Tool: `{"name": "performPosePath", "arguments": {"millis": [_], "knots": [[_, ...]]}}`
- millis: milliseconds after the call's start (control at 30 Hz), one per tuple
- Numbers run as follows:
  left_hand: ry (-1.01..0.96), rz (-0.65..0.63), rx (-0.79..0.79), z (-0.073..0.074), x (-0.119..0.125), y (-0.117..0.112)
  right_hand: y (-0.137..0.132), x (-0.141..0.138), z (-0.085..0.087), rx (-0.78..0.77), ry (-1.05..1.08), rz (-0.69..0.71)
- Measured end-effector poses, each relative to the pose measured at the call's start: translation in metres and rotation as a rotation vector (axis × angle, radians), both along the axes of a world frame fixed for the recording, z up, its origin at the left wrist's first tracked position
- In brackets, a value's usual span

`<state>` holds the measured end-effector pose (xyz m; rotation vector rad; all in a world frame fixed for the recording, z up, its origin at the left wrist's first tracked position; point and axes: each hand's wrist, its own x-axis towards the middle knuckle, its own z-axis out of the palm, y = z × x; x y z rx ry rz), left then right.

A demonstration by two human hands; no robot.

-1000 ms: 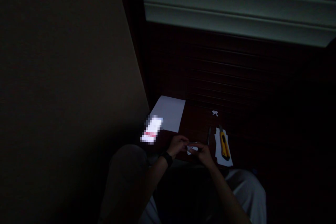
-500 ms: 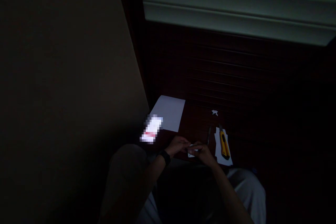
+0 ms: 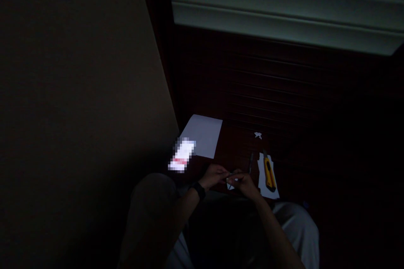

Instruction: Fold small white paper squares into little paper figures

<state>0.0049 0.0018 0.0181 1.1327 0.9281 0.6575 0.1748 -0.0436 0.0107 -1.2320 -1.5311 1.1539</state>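
A small folded piece of white paper (image 3: 231, 185) is held between my two hands at the near edge of the dark table. My left hand (image 3: 216, 175), with a dark band on its wrist, has its fingertips closed on the left side of the paper. From the right, my right hand (image 3: 243, 181) pinches the same paper, its fingers lying over the top and hiding part of it. A pen (image 3: 251, 163) lies just beyond my right hand. The dim light hides the finer folds.
A yellow box cutter (image 3: 269, 174) rests on white paper pieces (image 3: 262, 180) at the right. Paper scraps (image 3: 258, 135) lie farther back. On the left, a lit phone with a blurred screen (image 3: 182, 155) overlaps a white sheet (image 3: 205, 134). A wall (image 3: 94, 71) borders the left side.
Both hands stay in nearly the same place. The folded paper has shifted and tilted slightly between the fingers. Everything else lies as before.
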Motion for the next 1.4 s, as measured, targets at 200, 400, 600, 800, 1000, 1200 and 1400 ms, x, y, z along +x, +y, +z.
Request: {"name": "performPosePath", "arguments": {"millis": [200, 400, 600, 800, 1000, 1200, 1400], "knots": [[0.012, 0.008, 0.003, 0.002, 0.002, -0.002, -0.002, 0.0, 0.003, -0.01, -0.001, -0.019], [0.02, 0.03, 0.018, 0.001, 0.004, -0.003, -0.001, 0.001, 0.005, -0.011, 0.015, -0.035], [0.029, 0.031, 0.029, 0.002, 0.004, -0.002, -0.001, -0.001, 0.004, 0.019, 0.004, -0.025], [0.063, 0.072, 0.069, 0.005, 0.004, -0.002, -0.003, -0.004, 0.003, -0.008, 0.008, -0.02], [0.068, 0.097, 0.076, 0.002, 0.005, -0.003, -0.003, -0.004, 0.005, -0.041, 0.015, -0.029], [0.016, 0.064, 0.011, -0.004, 0.003, 0.001, 0.001, -0.009, -0.002, 0.03, -0.018, -0.166], [-0.022, 0.037, -0.016, -0.003, -0.001, 0.003, 0.001, -0.013, -0.006, 0.058, -0.022, -0.263]]}}
